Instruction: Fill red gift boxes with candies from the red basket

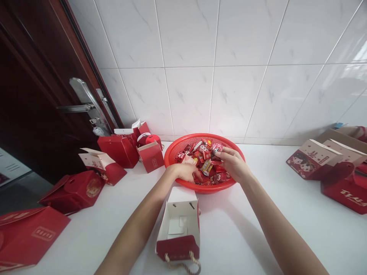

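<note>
A red plastic basket (205, 136) full of wrapped candies (206, 167) stands near the wall. My left hand (187, 172) reaches in over its near left rim, fingers curled around a red wrapped candy; the fingertips are partly hidden. At the right side of the basket, my right hand (233, 162) pinches a pink-and-red wrapped candy (217, 149) between thumb and fingers, just above the pile. In front of the basket, between my forearms, lies an open gift box (179, 225), red outside and white inside, with a twisted rope handle toward me.
Several red gift boxes (117, 151) line the left side of the white table (229, 244). More boxes (315, 156) stand at the right beside a cardboard box (341, 138). A tiled wall (189, 91) is behind, and a dark door (34, 76) with a metal handle is at left.
</note>
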The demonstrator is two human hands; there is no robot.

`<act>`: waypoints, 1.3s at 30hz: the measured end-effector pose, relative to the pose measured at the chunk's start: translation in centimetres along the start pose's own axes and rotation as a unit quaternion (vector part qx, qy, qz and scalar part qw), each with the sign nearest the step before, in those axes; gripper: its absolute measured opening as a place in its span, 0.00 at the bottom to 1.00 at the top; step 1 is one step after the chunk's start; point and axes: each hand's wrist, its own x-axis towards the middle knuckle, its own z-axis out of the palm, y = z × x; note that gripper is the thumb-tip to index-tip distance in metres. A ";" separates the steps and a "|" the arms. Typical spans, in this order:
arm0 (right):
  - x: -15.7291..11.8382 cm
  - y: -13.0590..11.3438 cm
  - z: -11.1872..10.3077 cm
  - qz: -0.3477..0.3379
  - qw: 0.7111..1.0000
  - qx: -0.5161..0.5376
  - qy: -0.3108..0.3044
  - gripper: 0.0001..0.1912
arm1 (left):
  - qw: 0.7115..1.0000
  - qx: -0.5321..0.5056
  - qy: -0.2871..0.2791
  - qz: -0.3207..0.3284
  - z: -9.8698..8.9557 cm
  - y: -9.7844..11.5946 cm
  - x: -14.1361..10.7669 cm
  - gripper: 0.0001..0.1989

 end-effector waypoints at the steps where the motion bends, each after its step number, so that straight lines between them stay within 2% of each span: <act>1: 0.0 0.0 0.0 0.000 1.000 0.001 0.002 0.13 | 1.000 0.001 -0.001 0.009 0.0 0.0 0.0 0.17; 6: 0.0 0.0 0.1 -0.003 1.000 0.006 0.009 0.13 | 0.998 0.003 -0.026 0.060 0.0 -0.1 0.1 0.13; 13: 0.0 -0.1 0.1 -0.006 1.000 0.007 0.010 0.14 | 0.996 0.029 -0.040 0.072 -0.2 0.4 0.0 0.04; 18: 0.0 -0.1 0.0 -0.014 1.000 0.015 0.005 0.13 | 0.994 0.033 0.038 0.096 -0.3 0.4 -0.3 0.08; 21: 0.0 -0.3 0.0 -0.022 0.999 0.025 0.007 0.12 | 0.987 -0.039 0.117 0.100 -0.7 0.2 -0.9 0.15; 25: -0.2 -0.6 0.1 -0.039 0.998 0.050 0.012 0.12 | 0.942 -0.159 0.260 0.141 -1.7 0.2 -2.2 0.22; 27: -0.4 -0.8 0.3 -0.048 0.997 0.056 0.001 0.12 | 0.916 -0.194 0.307 0.168 -2.1 0.5 -2.9 0.21; 29: -0.7 -1.0 0.8 -0.053 0.997 0.053 -0.018 0.12 | 0.904 -0.223 0.321 0.174 -2.1 0.9 -3.3 0.21; 32: -1.3 -1.2 1.7 -0.056 0.997 0.041 -0.046 0.14 | 0.895 -0.254 0.311 0.196 -1.8 1.8 -3.8 0.23; 35: -1.8 -1.6 2.5 -0.060 0.996 0.037 -0.052 0.12 | 0.884 -0.277 0.297 0.233 -1.5 2.6 -4.4 0.28; 39: -2.4 -2.1 3.2 -0.070 0.996 0.041 -0.048 0.11 | 0.872 -0.288 0.313 0.244 -1.3 3.7 -5.8 0.28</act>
